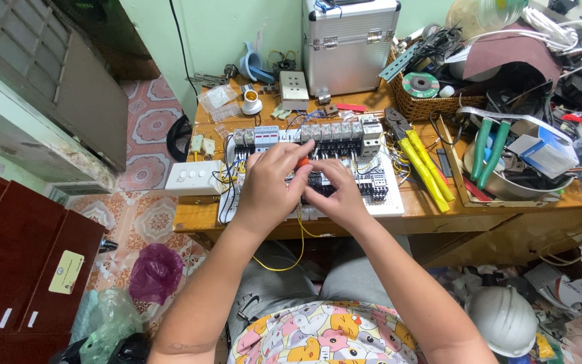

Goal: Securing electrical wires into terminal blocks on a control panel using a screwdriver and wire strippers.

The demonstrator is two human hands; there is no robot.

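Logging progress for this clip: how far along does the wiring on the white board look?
Done: a row of breakers sits mounted on the white board, many wires attached. In hand: left hand and right hand meet at an orange-tipped tool mid-board. Left: a loose yellow wire hangs below the desk edge.

Yellow wire (289,259) (perhaps orange-handled screwdriver (301,162))

I count my two hands (267,189) (338,195), one wiring board (389,202), one metal case (348,44), one white helmet (504,320).
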